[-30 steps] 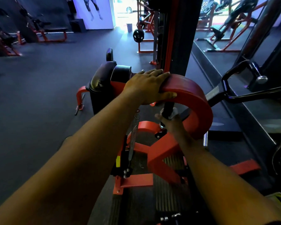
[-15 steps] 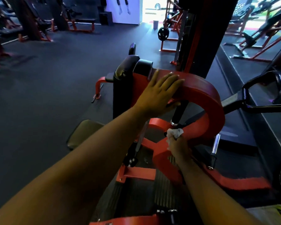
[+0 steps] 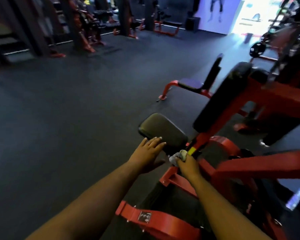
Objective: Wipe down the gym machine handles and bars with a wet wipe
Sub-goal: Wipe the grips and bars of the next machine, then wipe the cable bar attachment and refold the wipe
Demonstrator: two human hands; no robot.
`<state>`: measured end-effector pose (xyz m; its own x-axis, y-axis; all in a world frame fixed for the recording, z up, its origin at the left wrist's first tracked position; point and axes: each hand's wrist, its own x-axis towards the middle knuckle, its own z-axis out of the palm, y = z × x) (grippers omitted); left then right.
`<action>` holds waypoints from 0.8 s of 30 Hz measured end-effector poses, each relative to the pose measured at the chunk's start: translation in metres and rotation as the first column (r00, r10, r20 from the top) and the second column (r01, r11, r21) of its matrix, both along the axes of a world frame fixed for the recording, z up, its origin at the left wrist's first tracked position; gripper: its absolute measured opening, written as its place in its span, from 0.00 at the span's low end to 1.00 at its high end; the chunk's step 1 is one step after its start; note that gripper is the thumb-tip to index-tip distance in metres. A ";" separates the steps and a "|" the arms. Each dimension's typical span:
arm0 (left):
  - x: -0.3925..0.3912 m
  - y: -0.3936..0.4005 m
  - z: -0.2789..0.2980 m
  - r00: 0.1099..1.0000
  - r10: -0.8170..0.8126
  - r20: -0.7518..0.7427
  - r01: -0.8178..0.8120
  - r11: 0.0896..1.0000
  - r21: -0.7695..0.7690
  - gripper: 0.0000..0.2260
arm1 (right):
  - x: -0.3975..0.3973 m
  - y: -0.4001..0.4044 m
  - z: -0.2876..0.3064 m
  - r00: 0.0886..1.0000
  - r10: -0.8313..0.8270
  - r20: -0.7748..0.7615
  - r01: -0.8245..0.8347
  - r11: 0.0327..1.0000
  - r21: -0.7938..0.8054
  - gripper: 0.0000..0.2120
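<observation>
Wet wipe (image 3: 178,157), bunched, now sits low by the red frame (image 3: 256,166), clutched in the right hand (image 3: 188,166). Left hand (image 3: 148,153) has left the red curved pad; its straight fingers rest on the black seat pad (image 3: 163,129).

- The left hand (image 3: 148,153) lies flat, fingers straight, on the near edge of a black seat pad (image 3: 163,130) low on the red machine frame (image 3: 260,168).
- The right hand (image 3: 188,166) grips a crumpled white wet wipe (image 3: 177,156) just beside the seat pad, against a red upright bar (image 3: 200,142) that carries a yellow label (image 3: 191,151).
- A long black back pad (image 3: 220,99) slants up to the right of the seat.
- Dark rubber floor (image 3: 68,127) spreads to the left; blurred red-and-black machines (image 3: 87,26) stand well apart at the back.
</observation>
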<state>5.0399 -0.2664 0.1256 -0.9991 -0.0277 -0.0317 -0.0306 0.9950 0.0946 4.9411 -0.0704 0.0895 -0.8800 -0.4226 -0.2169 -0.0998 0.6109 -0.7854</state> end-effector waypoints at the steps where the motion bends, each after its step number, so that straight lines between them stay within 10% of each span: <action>1: 0.021 -0.015 -0.003 0.998 0.054 0.038 -0.055 0.998 0.010 0.35 | 0.008 -0.019 -0.002 0.999 0.050 -0.010 -0.050 0.999 0.019 0.06; 10: 0.212 -0.159 -0.010 0.864 0.461 0.203 -0.478 0.878 0.038 0.37 | 0.142 -0.225 0.028 0.858 0.511 -0.043 -0.501 0.853 0.143 0.08; 24: 0.377 -0.351 0.030 0.594 0.787 0.166 -0.799 0.602 0.007 0.37 | 0.261 -0.482 0.058 0.633 0.765 -0.120 -0.750 0.645 0.146 0.07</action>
<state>5.4166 -0.6175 0.1555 -0.5684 -0.7987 -0.1973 -0.8220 0.5615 0.0952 5.2016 -0.5522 0.1475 -0.2811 -0.9448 -0.1687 -0.6703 0.3190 -0.6701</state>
